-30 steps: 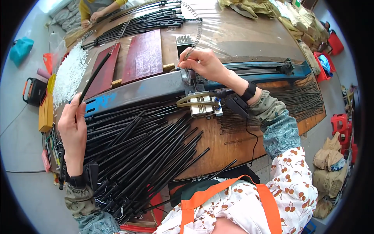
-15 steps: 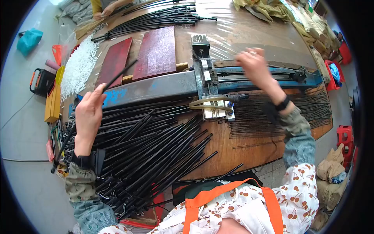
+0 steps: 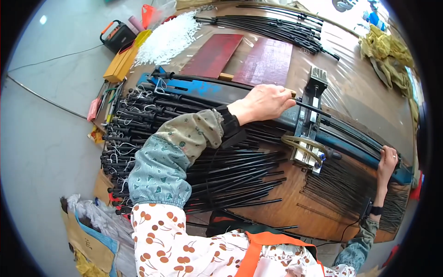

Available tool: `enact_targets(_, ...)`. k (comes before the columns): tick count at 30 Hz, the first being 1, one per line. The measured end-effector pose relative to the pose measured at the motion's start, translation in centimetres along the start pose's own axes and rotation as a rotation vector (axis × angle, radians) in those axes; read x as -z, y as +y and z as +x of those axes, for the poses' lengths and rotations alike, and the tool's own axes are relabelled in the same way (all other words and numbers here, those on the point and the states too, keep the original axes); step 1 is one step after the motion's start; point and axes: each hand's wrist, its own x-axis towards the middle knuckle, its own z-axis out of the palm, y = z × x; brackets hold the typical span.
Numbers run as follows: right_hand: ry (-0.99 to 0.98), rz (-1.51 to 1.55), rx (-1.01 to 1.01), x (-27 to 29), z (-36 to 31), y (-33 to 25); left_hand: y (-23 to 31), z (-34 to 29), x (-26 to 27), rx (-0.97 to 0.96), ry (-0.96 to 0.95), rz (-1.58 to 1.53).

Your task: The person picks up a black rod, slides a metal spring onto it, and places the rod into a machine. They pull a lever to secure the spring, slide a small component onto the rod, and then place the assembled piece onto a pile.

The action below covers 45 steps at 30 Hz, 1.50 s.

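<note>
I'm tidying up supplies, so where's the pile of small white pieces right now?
In the head view, the pile of small white pieces lies at the upper left, between the yellow box and the left-hand red board.

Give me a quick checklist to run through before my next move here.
1. Left hand gripping the black rod: ok.
2. Right hand at the right end of the blue rail: ok.
3. Both hands away from the silver block: ok.
4. Right fingers firmly gripping something: cannot tell, too small.
5. Pile of black rods neatly lined up: not ok, the tips end unevenly.
</note>
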Motion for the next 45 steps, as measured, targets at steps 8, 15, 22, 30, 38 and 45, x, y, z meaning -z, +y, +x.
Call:
enact_targets(8,0.045,0.02,-0.054,-0.3,-0.8,-0.3,-0.4,-0.9,-1.7,0.005,0.147,-0.12)
enact_targets(15,0.059,0.007,0.095,2.6,0.1,-12.0,0.1,0.4,-1.6,0.023,-0.032,0.01)
enact_targets(22,0.034,0.206,0.103,1.8,-1.2,-18.3,1.3,1.4,-0.5,0.221,-0.164,0.037)
enact_targets(30,-0.08,0.382,0.093,0.4,-0.9,-20.4,1.6,1.3,-0.6,0.177,-0.187,-0.029)
enact_targets(38,-0.326,0.89,-0.153,-2.2,-0.7,-19.9,1.1,1.3,-2.7,-0.036,0.028,0.13)
enact_targets(45,-0.458,0.249,0.161,-1.6,-6.3,-23.4,-9.2,-0.3,1.2,-0.271,0.127,0.369)
